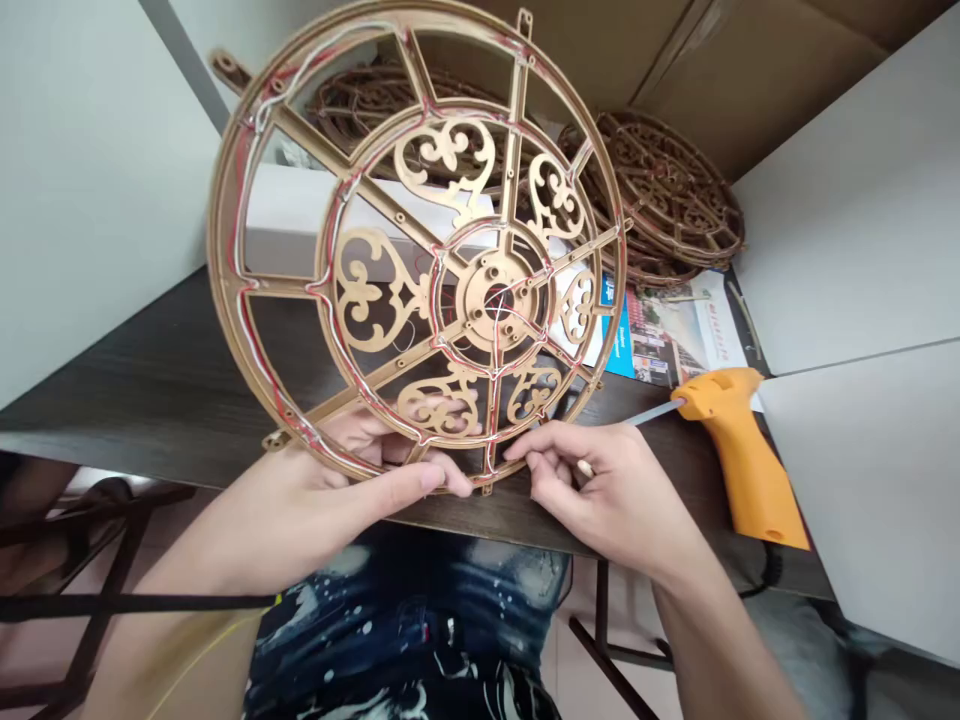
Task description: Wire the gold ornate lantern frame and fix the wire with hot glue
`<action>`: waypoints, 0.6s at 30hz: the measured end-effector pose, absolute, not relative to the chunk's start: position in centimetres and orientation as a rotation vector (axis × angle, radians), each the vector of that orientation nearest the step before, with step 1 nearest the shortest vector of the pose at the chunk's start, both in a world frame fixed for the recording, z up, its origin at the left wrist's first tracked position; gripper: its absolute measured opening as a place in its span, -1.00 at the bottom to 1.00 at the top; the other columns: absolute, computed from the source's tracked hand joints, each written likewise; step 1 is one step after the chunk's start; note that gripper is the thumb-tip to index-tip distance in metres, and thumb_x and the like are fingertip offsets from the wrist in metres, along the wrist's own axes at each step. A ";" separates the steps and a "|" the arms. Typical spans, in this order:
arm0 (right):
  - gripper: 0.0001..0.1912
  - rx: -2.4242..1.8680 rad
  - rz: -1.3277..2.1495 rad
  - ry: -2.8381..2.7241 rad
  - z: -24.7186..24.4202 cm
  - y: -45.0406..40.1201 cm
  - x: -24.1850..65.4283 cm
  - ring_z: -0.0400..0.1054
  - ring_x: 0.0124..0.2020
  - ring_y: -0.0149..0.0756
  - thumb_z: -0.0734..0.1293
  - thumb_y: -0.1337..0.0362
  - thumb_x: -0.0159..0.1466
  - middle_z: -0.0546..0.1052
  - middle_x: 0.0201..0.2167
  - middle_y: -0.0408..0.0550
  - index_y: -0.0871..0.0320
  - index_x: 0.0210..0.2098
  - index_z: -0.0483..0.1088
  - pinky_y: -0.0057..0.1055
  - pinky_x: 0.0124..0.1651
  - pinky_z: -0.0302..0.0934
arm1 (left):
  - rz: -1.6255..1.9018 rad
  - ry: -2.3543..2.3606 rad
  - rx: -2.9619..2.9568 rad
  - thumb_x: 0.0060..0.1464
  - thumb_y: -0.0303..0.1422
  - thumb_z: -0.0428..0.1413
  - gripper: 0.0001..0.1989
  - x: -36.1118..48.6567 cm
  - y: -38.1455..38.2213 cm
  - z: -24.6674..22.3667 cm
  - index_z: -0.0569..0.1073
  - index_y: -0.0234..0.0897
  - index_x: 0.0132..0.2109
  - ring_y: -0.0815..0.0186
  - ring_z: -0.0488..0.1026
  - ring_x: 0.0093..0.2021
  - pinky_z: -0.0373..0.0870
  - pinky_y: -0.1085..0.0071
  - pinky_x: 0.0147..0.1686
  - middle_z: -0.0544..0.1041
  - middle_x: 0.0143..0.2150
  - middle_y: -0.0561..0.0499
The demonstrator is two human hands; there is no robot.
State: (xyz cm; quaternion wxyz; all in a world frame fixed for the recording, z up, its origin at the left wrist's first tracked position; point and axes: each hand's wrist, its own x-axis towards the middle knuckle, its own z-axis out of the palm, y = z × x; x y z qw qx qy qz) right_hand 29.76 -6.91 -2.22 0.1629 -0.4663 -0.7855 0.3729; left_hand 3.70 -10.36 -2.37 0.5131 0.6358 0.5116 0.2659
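A round, gold-coloured lamp frame (517, 280) with spokes, rings and scrolled ornaments stands tilted up in front of me. Red and white wires (495, 400) run along its channels and cross at the hub. My left hand (322, 500) grips the lower rim, thumb in front and fingers behind, partly seen through the openings. At the lower right rim, my right hand (600, 480) is closed, its fingertips by the wired edge. A small pale tip shows between its curled fingers; what it belongs to is hidden.
An orange glue gun (739, 440) with a glue stick (652, 412) lies right on the dark table (135, 350). Similar frames (667, 190) are stacked behind, near printed papers (675, 330), a white box (292, 210) and cardboard (600, 50). White panels (862, 230) flank the table.
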 end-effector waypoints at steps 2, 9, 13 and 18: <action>-0.79 -1.299 1.113 -2.233 -2.3 -6.9 29.9 0.07 -0.65 -0.55 0.31 0.40 0.28 0.42 -0.62 -0.29 0.13 -0.22 0.61 -0.56 -0.55 0.01 | 0.657 1.232 1.515 0.34 -0.12 0.10 -0.76 3.8 -10.4 -2.4 0.68 0.11 -0.18 0.17 0.57 0.12 0.33 0.22 0.36 0.69 -0.01 0.21; -0.84 -1.292 1.116 -2.174 -2.6 -6.8 29.4 0.14 -0.63 -0.56 0.34 0.45 0.19 0.41 -0.62 -0.30 0.16 -0.34 0.57 -0.60 -0.52 0.05 | 0.646 1.268 1.520 0.30 -0.13 0.14 -0.79 3.6 -10.6 -2.4 0.70 0.14 -0.17 0.18 0.62 0.07 0.40 0.29 0.31 0.71 0.00 0.25; -0.80 -1.256 1.082 -2.180 -2.8 -6.7 29.5 0.21 -0.61 -0.56 0.33 0.49 0.15 0.41 -0.61 -0.32 0.14 -0.32 0.57 -0.60 -0.49 0.11 | 0.593 1.235 1.566 0.32 -0.17 0.10 -0.77 3.0 -10.5 -2.5 0.69 0.15 -0.13 0.18 0.63 0.08 0.44 0.32 0.27 0.70 0.03 0.26; -0.79 -1.097 0.980 -2.213 -3.4 -7.2 29.7 0.45 -0.46 -0.51 0.34 0.45 0.23 0.60 -0.42 -0.25 0.12 -0.21 0.56 -0.57 -0.34 0.24 | 0.615 1.244 1.544 0.31 -0.22 0.13 -0.81 2.2 -10.8 -3.3 0.67 0.12 -0.12 0.20 0.65 -0.01 0.56 0.41 0.13 0.72 -0.02 0.23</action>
